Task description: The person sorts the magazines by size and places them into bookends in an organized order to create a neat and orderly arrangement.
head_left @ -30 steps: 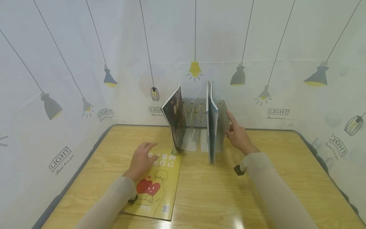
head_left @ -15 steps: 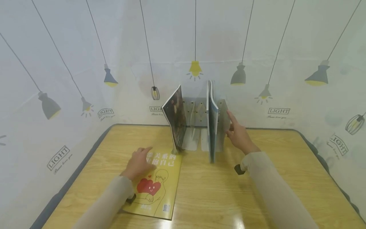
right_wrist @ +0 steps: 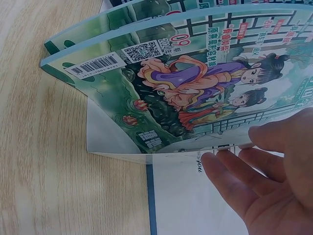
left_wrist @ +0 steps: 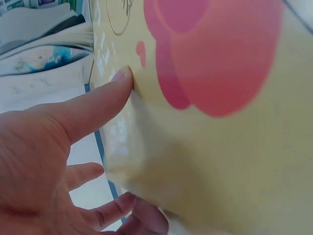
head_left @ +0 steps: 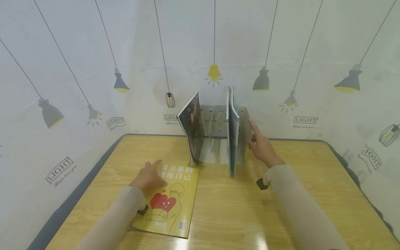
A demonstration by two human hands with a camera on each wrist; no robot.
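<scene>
A yellow magazine (head_left: 178, 215) with a red heart lies flat on the table. My left hand (head_left: 148, 175) is at its upper left edge, fingers spread; in the left wrist view the thumb (left_wrist: 110, 100) lies over the cover and some fingers are at the edge. Whether they reach underneath is unclear. A metal expandable bookend (head_left: 245, 139) stands against the wall. My right hand (head_left: 262, 149) pinches its right end plate. Beside that plate stand upright magazines (head_left: 232, 139), the nearest with an illustrated cover (right_wrist: 195, 88).
A dark-covered magazine (head_left: 193, 128) leans upright at the bookend's left side. The wooden table (head_left: 225, 211) meets a lamp-patterned wall covering (head_left: 187, 45) at the back and both sides.
My left hand has drawn left and slightly down along the yellow magazine, baring more of its white title. The right hand stays at the bookend plate.
</scene>
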